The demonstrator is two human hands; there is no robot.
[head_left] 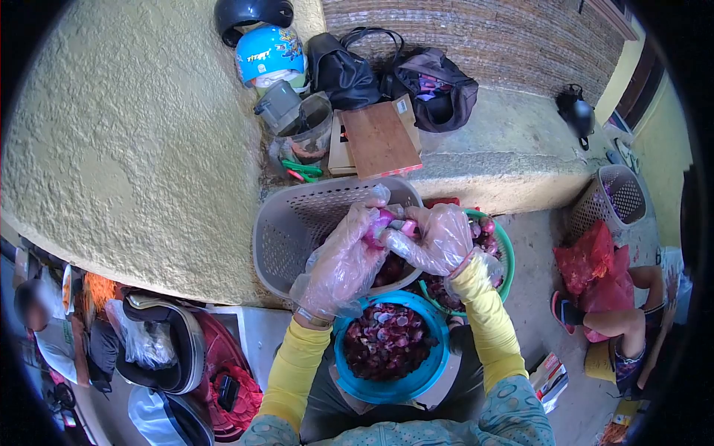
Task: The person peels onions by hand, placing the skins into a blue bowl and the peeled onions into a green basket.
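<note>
Both hands wear clear plastic gloves and meet above a grey perforated basket [286,245]. My left hand [343,249] is closed around a peeled red onion [381,223], bright pink-purple. My right hand [440,236] is closed right beside it, its fingertips touching the onion; whatever it holds is mostly hidden by the fingers. Between my knees stands a blue basin [439,375] full of dark red onion skins and pieces [387,338]. A green basket [508,256] with red onions [487,236] is partly behind my right wrist.
On the ledge are a brown board [379,140], bags [342,70], a blue helmet [269,53] and a clear bucket [311,130]. At right, another person's leg [621,323] is near red bags [595,264] and a second basket [625,195]. Another person [56,342] is far left.
</note>
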